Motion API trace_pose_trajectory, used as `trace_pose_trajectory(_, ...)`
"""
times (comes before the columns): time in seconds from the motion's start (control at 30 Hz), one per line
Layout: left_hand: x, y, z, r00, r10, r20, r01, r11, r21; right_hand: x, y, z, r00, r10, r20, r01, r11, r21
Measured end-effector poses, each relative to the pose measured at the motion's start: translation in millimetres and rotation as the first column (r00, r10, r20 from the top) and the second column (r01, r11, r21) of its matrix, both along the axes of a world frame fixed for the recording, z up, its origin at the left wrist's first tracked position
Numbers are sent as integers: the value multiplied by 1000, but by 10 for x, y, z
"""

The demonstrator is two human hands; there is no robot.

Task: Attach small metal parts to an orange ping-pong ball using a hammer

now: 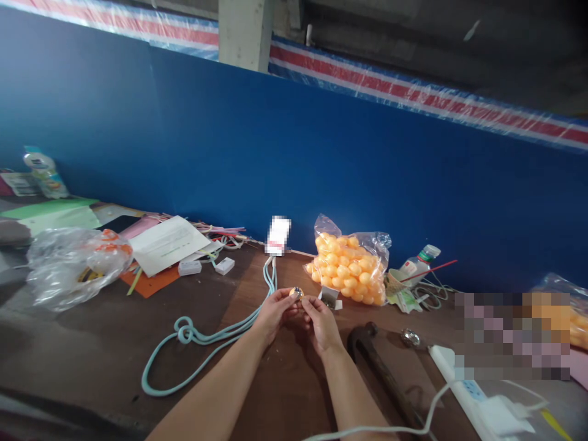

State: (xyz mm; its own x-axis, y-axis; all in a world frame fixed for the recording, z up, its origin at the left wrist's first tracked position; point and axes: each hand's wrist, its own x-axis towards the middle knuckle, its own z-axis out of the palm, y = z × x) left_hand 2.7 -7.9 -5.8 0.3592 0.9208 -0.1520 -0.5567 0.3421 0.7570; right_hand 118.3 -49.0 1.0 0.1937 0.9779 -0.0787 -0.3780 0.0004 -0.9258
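Over the middle of the brown table my left hand (275,311) is closed, its fingertips round a small orange ball (294,293) with a shiny silver part on top. My right hand (321,323) meets it from the other side, thumb and fingers pinched together against the ball's edge. Whatever is in that pinch is too small to make out. Just beyond my right fingers stands a small open white box (329,297) with dark contents. A clear plastic bag (346,266) full of similar orange balls is behind the box.
A phone (278,236) leans on the blue partition, its light blue cord (214,335) looping leftward. Papers (166,242) and a crumpled plastic bag (78,266) lie left. Rightward are a dark curved handle (383,367), a silver object (410,337), a power strip (462,386) and a bottle (421,263).
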Motion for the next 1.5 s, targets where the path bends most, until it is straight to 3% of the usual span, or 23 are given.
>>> trace_pose_trajectory(1.1,-6,-30,49,999,5,-42,-5,1000,7,51,10,-29,997,17,73,-17,1000,0)
trace_pose_trajectory(1.5,10,16,-34,999,-2,-54,7,996,93,57,5,-21,998,20,64,-20,1000,-9)
